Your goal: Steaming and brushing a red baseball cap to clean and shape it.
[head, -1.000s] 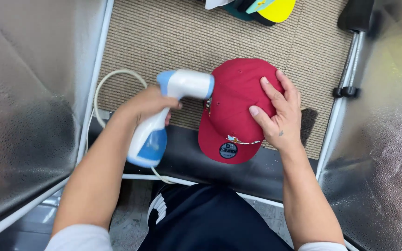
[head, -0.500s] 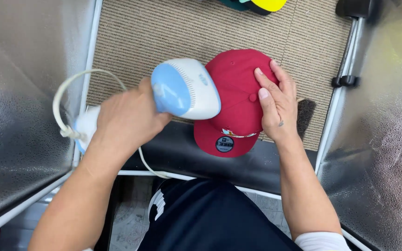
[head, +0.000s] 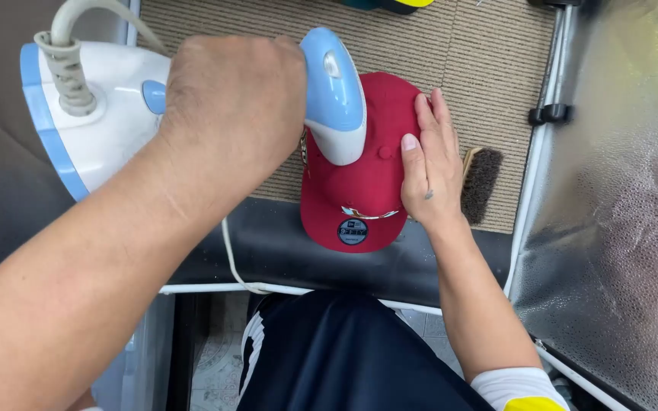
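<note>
**Steamer held over a red cap**

Seen from above, looking down at a person's two bare hands. The left hand [head: 234, 103] is closed around the handle of a white and blue steamer [head: 116, 114], lifted close to the camera. The steamer's rounded blue head [head: 334, 91] sits over the left side of a red cap [head: 359, 179]. A grey cord [head: 66, 65] leaves the steamer's back end.

The right hand [head: 429, 164] lies open and flat on the cap's right side, fingers stretched forward, pressing on the crown. The cap rests on a beige ribbed mat [head: 489, 68], its brim toward the person and overlapping a dark front ledge [head: 283, 247]. A small brush [head: 481, 183] lies on the mat just right of the right hand. Silvery panels [head: 618, 228] stand to the right.
</note>
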